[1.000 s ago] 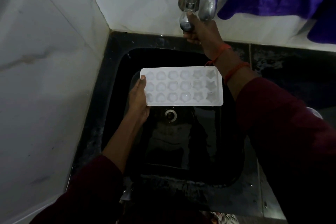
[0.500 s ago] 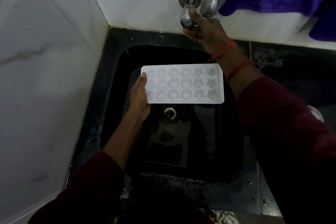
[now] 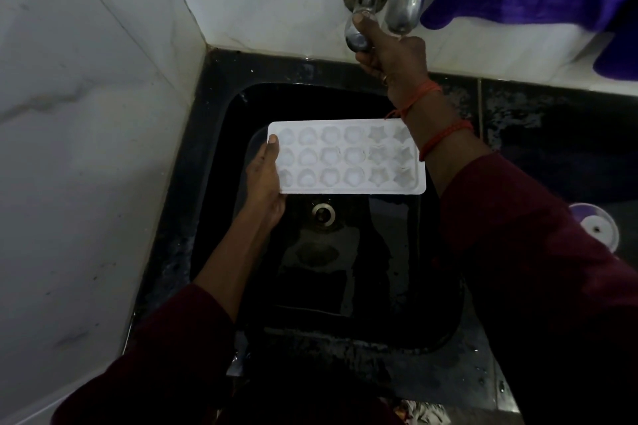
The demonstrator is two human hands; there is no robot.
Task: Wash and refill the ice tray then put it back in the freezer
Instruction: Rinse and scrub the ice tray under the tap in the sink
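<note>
Left hand [image 3: 264,179] pinches the white plastic ice tray [image 3: 348,157] end-on, long axis running rightward; beyond it, right hand [image 3: 390,55] grips the chrome tap handle [image 3: 357,34].

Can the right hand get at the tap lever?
Looks like yes: the right hand grips the shiny metal tap lever, clear of the white plastic ice tray the left hand holds.
</note>
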